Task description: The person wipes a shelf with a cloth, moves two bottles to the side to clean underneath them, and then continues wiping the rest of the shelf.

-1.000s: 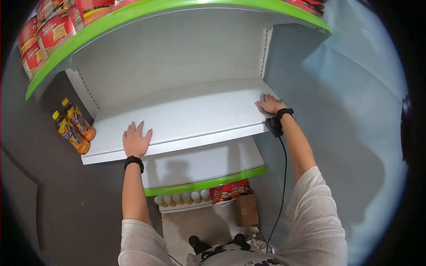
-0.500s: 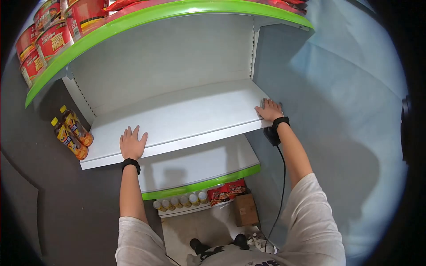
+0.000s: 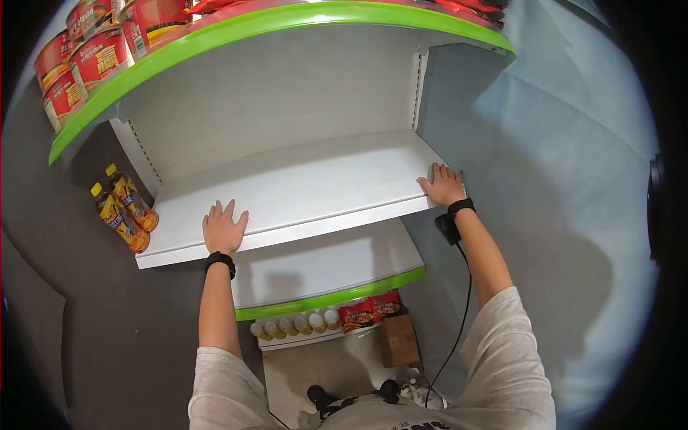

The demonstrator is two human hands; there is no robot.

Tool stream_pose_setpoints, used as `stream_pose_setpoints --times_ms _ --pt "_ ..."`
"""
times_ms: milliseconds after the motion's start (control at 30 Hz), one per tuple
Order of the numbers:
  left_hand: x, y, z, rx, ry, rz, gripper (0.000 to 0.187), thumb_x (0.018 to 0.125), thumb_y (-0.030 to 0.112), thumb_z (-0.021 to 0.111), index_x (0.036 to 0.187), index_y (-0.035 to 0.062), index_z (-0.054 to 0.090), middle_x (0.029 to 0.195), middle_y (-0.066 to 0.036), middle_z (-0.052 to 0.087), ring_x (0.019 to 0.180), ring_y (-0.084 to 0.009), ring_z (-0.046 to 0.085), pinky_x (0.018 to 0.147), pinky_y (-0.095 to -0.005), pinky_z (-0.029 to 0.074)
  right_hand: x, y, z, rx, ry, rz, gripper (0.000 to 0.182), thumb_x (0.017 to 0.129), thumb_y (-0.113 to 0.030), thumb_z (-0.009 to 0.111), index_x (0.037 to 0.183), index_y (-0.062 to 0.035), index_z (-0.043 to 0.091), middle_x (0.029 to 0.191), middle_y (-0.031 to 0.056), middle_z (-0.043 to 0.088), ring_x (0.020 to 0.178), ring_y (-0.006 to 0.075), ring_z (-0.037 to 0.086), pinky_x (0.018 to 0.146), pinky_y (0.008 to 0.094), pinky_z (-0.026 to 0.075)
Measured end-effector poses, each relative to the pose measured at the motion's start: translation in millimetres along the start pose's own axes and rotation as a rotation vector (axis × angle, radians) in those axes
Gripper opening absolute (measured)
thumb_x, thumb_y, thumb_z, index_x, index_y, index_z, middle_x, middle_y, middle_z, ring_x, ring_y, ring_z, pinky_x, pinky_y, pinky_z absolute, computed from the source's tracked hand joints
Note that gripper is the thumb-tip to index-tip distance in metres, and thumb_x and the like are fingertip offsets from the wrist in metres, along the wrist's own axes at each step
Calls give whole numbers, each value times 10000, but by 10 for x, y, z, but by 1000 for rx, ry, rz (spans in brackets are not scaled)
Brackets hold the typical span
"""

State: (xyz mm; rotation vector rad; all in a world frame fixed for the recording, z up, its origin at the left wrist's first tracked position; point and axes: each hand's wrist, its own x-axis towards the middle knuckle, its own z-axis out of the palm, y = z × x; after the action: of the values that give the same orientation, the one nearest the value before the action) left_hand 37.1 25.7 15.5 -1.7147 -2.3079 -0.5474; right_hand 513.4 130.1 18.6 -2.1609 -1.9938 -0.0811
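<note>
My left hand [image 3: 223, 231] lies palm down with its fingers spread on the front edge of a white shelf [image 3: 308, 188]. At the shelf's right end rests my right hand [image 3: 445, 188], its fingers stretched out and touching the surface. A small grey object [image 3: 432, 170] shows partly beside those fingers; I cannot make out its kind. Two bottles with yellow caps and orange contents, a front bottle [image 3: 120, 221] and a rear bottle [image 3: 137, 202], stand at the shelf's left end. Neither hand grips anything.
Above, a green-edged shelf [image 3: 287, 16] carries red instant noodle tubs [image 3: 100, 59] and red packets. Below are another green-edged shelf [image 3: 322, 261], several white-lidded containers [image 3: 302, 324], red packets [image 3: 369, 311] and a cardboard box [image 3: 398, 341]. A black device [image 3: 448, 229] with a cable hangs near my right wrist.
The view has shifted slightly, so the shelf and both hands appear a little further right. Both hands stay resting on the shelf, in about the same places.
</note>
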Motion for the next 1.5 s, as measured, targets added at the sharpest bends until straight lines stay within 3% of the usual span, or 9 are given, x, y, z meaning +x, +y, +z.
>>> stream_pose_setpoints --times_ms 200,500,567,700,767,867,1100,1300,1500 --pt "7 -18 29 7 30 28 559 839 483 480 1291 154 501 1371 -203 401 1285 -329 359 1063 -445 257 -24 32 50 11 60 -27 784 848 -569 370 1391 -11 278 1425 206 312 1331 336 277 1094 495 161" --pt "-5 -2 9 4 18 19 565 841 488 470 1301 160 491 1379 -198 395 1293 -323 350 1069 -441 247 -49 68 251 140 335 -100 550 828 -411 466 1180 11 499 1317 235 443 1250 362 375 1042 494 254" --pt "6 -6 23 20 25 18 565 840 488 471 1299 159 493 1379 -197 395 1292 -323 352 1071 -438 247 -89 34 250 -92 603 -189 462 838 -370 476 1087 9 562 1246 220 498 1157 359 447 991 491 308" --pt "4 -4 25 16 26 19 562 839 488 472 1296 162 496 1378 -194 398 1291 -322 352 1071 -436 247 -174 -18 157 -87 533 -174 407 833 -349 496 1013 2 597 1104 190 555 1035 342 500 910 477 360" --pt "3 -6 25 14 25 21 558 839 487 474 1293 162 500 1378 -195 398 1288 -324 356 1069 -435 250 -151 0 211 -98 619 -217 394 831 -338 509 1026 -5 587 974 155 570 960 317 518 842 461 384" --pt "-3 1 11 8 23 16 558 841 488 473 1292 161 501 1378 -198 396 1288 -324 357 1067 -435 253 -130 7 229 -32 644 -237 369 831 -315 518 1030 -8 570 953 147 581 953 315 529 833 451 389" --pt "-10 -6 20 5 31 28 558 843 490 470 1291 158 501 1376 -199 398 1291 -322 352 1067 -434 252 -153 -36 142 4 405 -196 324 857 -297 505 1024 -23 551 1028 159 591 999 326 531 881 465 380" --pt "1 -7 19 18 31 24 554 843 485 475 1287 154 505 1365 -201 409 1279 -326 367 1063 -439 258 -168 -18 234 177 474 -242 345 863 -304 497 1051 -18 545 1104 180 579 1065 333 513 971 469 327" --pt "11 -12 37 7 25 7 568 833 491 476 1295 161 502 1378 -196 396 1289 -310 355 1075 -434 239 -245 -103 389 266 750 -212 323 838 -240 504 1060 -17 575 1158 165 575 1107 326 499 1015 455 291"
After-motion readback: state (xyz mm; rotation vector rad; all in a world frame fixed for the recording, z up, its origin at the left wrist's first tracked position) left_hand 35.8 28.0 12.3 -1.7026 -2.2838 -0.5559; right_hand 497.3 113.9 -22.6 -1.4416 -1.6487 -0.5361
